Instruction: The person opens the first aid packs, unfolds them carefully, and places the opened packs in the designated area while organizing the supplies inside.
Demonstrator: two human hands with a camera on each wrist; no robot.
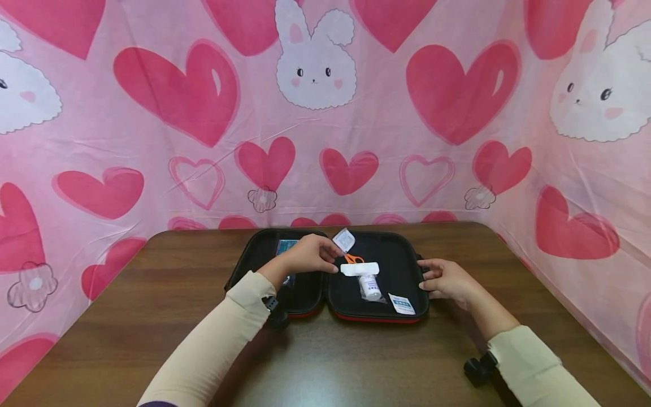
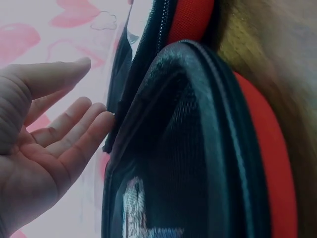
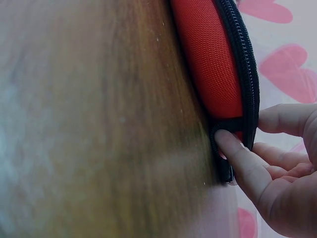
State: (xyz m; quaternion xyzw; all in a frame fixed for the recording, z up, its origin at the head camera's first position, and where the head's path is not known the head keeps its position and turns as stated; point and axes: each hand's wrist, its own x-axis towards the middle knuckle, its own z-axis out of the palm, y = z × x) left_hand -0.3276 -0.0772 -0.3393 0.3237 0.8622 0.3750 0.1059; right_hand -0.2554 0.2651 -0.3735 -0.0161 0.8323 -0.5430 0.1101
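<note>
An unzipped red-and-black zip case (image 1: pixel 402 249) lies spread out on the table, its two halves side by side. My left hand (image 1: pixel 312 254) hovers over the middle of it, fingers loosely extended and holding nothing in the left wrist view. Close to its fingertips are orange-handled scissors (image 1: pixel 354 259), a white flat strip (image 1: pixel 360 269) and a white square packet (image 1: pixel 344 240). At the case's right edge, my right hand (image 1: pixel 447 282) pinches the rim by the black handle (image 3: pixel 223 148), thumb and fingers on either side.
A white cylindrical item in clear wrapping (image 1: pixel 371 288) and a blue-and-white packet (image 1: pixel 402 304) lie in the right half. The left half holds a blue item (image 1: pixel 286 246), partly behind my left hand. Behind the wooden table (image 1: pixel 346 362) hangs a pink heart-print cloth (image 1: pixel 315 130).
</note>
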